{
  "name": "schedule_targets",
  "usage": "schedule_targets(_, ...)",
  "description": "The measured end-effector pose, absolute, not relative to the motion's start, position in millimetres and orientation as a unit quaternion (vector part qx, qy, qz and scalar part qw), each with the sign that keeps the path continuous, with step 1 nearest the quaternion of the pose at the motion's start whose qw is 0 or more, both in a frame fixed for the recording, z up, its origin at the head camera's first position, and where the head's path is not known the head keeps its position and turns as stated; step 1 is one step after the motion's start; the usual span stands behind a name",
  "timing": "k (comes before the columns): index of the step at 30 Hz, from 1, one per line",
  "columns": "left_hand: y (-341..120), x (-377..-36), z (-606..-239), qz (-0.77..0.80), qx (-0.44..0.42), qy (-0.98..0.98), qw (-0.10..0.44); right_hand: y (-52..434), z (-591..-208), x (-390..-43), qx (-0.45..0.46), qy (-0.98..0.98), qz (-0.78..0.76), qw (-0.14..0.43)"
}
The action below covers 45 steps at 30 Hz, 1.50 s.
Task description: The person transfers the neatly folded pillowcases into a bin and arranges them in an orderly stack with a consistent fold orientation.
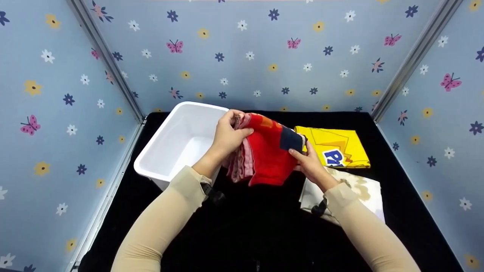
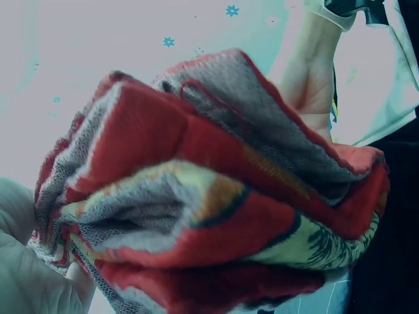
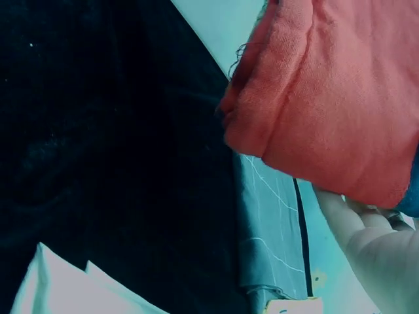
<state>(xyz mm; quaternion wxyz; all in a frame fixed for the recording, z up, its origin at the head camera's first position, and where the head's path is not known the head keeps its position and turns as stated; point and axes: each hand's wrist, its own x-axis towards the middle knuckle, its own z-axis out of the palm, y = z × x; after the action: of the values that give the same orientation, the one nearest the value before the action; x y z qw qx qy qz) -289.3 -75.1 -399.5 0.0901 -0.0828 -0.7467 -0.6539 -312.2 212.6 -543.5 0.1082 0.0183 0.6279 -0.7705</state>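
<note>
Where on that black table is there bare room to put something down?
The black table is bare in front, between the two sleeves, and the white bin looks empty. The right side is crowded by the yellow cloth and cream cloth.

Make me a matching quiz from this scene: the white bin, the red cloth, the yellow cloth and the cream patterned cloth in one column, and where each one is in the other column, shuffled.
Things:
1. white bin
2. red cloth
3. yellow cloth
4. cream patterned cloth

Places:
A. folded flat at the far right of the black table
B. held up between both hands
C. on the left of the table, beside the left hand
D. lying under the right forearm, behind the right hand

Pairs: 1-C, 2-B, 3-A, 4-D
</note>
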Motion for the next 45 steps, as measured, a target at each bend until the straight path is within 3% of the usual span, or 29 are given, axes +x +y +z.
schedule_targets(17,-79.3,-292.4,-388.6,-0.669,-0.065,-0.729,0.131,187.5,-561.0,-297.4,-0.03,0.61,-0.772,0.175)
schedule_targets(33,-104.2,-292.4,-383.8,-0.677,-0.045,-0.719,0.148,185.3,-551.5,-298.9,-0.022,0.585,-0.799,0.136)
schedule_targets(45,-132.0,-290.3,-383.1,-0.65,-0.019,-0.748,0.132,192.0,-526.8,-307.4,-0.057,0.559,-0.819,0.121)
